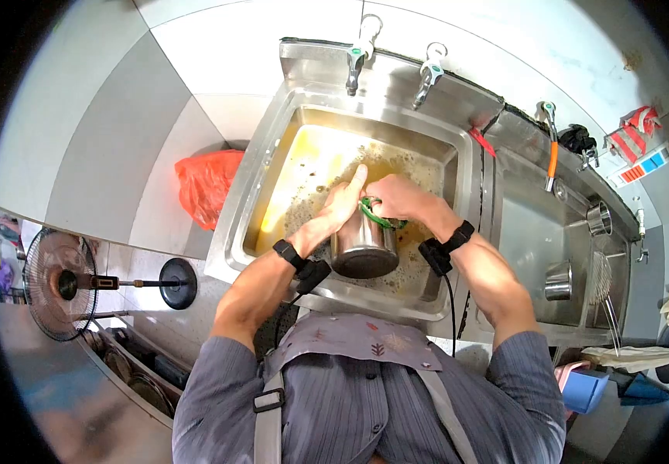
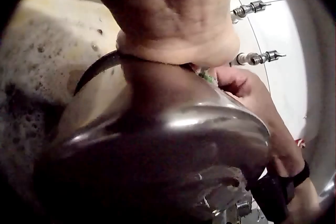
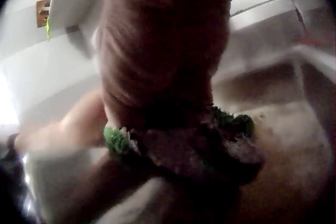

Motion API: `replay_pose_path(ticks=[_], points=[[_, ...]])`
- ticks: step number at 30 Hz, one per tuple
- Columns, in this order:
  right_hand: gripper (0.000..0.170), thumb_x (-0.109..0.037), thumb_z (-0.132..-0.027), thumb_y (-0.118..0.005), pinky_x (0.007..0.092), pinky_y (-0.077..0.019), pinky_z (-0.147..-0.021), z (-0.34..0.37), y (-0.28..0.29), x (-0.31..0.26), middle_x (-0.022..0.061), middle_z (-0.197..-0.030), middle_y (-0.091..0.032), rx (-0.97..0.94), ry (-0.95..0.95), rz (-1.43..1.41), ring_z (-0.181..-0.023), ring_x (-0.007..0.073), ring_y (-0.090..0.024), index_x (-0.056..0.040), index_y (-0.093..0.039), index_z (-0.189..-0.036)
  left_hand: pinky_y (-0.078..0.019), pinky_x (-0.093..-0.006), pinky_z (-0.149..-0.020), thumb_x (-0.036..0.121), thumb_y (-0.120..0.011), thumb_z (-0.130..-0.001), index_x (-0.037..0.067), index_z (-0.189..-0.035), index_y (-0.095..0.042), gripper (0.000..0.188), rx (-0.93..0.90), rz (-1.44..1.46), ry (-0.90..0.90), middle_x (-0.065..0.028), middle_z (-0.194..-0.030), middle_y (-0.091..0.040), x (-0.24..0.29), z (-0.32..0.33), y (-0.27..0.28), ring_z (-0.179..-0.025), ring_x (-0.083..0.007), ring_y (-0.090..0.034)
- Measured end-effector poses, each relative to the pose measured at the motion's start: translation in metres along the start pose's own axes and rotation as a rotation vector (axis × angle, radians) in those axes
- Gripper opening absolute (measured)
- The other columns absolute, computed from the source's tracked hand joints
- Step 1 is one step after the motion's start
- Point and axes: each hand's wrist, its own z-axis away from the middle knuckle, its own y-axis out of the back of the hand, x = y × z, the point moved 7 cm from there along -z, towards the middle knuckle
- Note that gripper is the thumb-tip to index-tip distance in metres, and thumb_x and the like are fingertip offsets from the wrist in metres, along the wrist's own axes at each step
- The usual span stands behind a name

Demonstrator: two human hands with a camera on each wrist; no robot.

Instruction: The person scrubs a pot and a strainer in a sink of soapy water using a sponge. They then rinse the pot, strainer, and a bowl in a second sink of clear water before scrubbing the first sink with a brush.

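A cylindrical stainless steel pot (image 1: pixel 365 249) is tilted over the soapy water, its round base toward the person's body. My left hand (image 1: pixel 340 204) grips it at the far, rim end with the thumb raised; the other fingers are hidden behind the metal in the left wrist view. With curled fingers, my right hand (image 1: pixel 401 198) holds a green scouring pad (image 1: pixel 390 223) against the pot's rim. Frayed green edges of the pad stick out on both sides of that hand in the right wrist view. Both wrists carry black straps with cameras.
Murky, foamy water fills part of the steel sink (image 1: pixel 235 232) around the pot. Taps (image 1: pixel 355 66) stand along the back wall. In the second basin (image 1: pixel 524 220) at right lie a steel cup (image 1: pixel 559 281) and a whisk (image 1: pixel 600 278). A red plastic bag (image 1: pixel 204 185) hangs at left.
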Motion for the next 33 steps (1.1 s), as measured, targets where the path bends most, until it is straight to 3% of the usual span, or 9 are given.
replay_pose_path(ticks=[2, 7, 15, 17, 20, 26, 30, 32, 33], points=[[0.018, -0.016, -0.076, -0.063, 0.052, -0.05, -0.067, 0.002, -0.007, 0.014, 0.0254, -0.08, -0.068, -0.185, -0.133, 0.152, -0.074, 0.0439, -0.066, 0.0004, -0.067, -0.083, -0.0444, -0.0453, -0.102, 0.088, -0.027, -0.092, -0.005, -0.1, -0.072, 0.103, -0.006, 0.013, -0.004, -0.0268, -0.112, -0.069, 0.001, 0.002, 0.004, -0.109, -0.0358, -0.062], [0.019, -0.016, -0.076, -0.062, 0.0514, -0.0479, -0.066, 0.024, 0.007, 0.019, 0.0259, -0.08, -0.066, -0.043, -0.145, 0.005, -0.074, 0.0449, -0.064, 0.0012, -0.064, -0.084, -0.0443, -0.032, -0.072, 0.08, -0.045, -0.096, 0.008, -0.077, -0.062, 0.076, 0.02, 0.381, 0.037, -0.0028, -0.081, -0.058, -0.01, -0.004, 0.007, -0.076, -0.015, -0.051], [0.022, -0.013, -0.079, -0.059, 0.0464, -0.0448, -0.065, 0.043, 0.013, 0.026, 0.0277, -0.08, -0.062, 0.094, -0.163, -0.224, -0.069, 0.037, -0.058, 0.0057, -0.061, -0.09, -0.0386, -0.0285, -0.057, 0.081, -0.046, -0.095, 0.013, -0.066, -0.053, 0.074, -0.139, 0.767, 0.079, 0.0008, -0.067, -0.053, -0.04, -0.021, 0.01, -0.061, -0.0113, -0.046], [0.021, -0.012, -0.08, -0.057, 0.044, -0.0437, -0.065, 0.048, 0.011, 0.033, 0.0244, -0.075, -0.057, 0.125, -0.242, -0.297, -0.067, 0.0283, -0.052, 0.0072, -0.057, -0.089, -0.0414, -0.0308, -0.055, 0.082, -0.043, -0.094, 0.012, -0.063, -0.054, 0.078, -0.399, 0.925, 0.094, -0.0018, -0.061, -0.054, -0.038, -0.016, 0.003, -0.056, -0.015, -0.047], [0.019, -0.011, -0.082, -0.055, 0.0409, -0.0424, -0.065, 0.053, 0.011, 0.034, 0.0184, -0.073, -0.052, 0.203, -0.229, -0.403, -0.068, 0.0212, -0.048, 0.0069, -0.054, -0.09, -0.0309, -0.0283, -0.047, 0.08, -0.039, -0.097, 0.016, -0.053, -0.038, 0.078, -0.221, 1.047, 0.165, 0.0022, -0.051, -0.041, -0.036, -0.012, 0.002, -0.048, -0.0124, -0.038], [0.017, -0.011, -0.086, -0.055, 0.0376, -0.0418, -0.065, 0.063, 0.004, 0.043, 0.0117, -0.073, -0.049, 0.219, -0.331, -0.43, -0.071, 0.0176, -0.047, 0.0051, -0.055, -0.092, -0.0339, -0.0308, -0.049, 0.076, -0.04, -0.1, 0.016, -0.053, -0.04, 0.075, -0.043, 1.262, 0.205, 0.0016, -0.052, -0.043, -0.036, -0.006, 0.003, -0.049, -0.0137, -0.038], [0.015, -0.011, -0.086, -0.055, 0.0377, -0.0403, -0.064, 0.066, -0.001, 0.048, 0.0104, -0.071, -0.046, 0.299, -0.318, -0.576, -0.069, 0.0167, -0.044, 0.0038, -0.053, -0.089, -0.0369, -0.0301, -0.053, 0.073, -0.04, -0.101, 0.016, -0.054, -0.041, 0.074, -0.154, 1.24, 0.164, 0.0017, -0.055, -0.045, -0.06, -0.026, -0.002, -0.052, -0.0136, -0.041], [0.016, -0.012, -0.086, -0.056, 0.0378, -0.0407, -0.064, 0.06, 0.0, 0.05, 0.0108, -0.07, -0.047, 0.219, -0.261, -0.475, -0.067, 0.0182, -0.044, 0.0032, -0.053, -0.089, -0.0374, -0.0275, -0.058, 0.073, -0.038, -0.102, 0.017, -0.059, -0.044, 0.071, -0.058, 0.827, 0.106, 0.0032, -0.058, -0.047, -0.048, -0.025, 0.008, -0.055, -0.0123, -0.041], [0.016, -0.012, -0.086, -0.056, 0.0378, -0.0407, -0.064, 0.055, 0.006, 0.052, 0.0108, -0.07, -0.047, 0.222, -0.265, -0.478, -0.067, 0.0182, -0.044, 0.0032, -0.053, -0.089, -0.0448, -0.0315, -0.07, 0.076, -0.039, -0.1, 0.011, -0.071, -0.058, 0.074, -0.095, 0.637, 0.09, -0.0022, -0.072, -0.06, -0.033, -0.018, 0.012, -0.068, -0.0148, -0.052]])
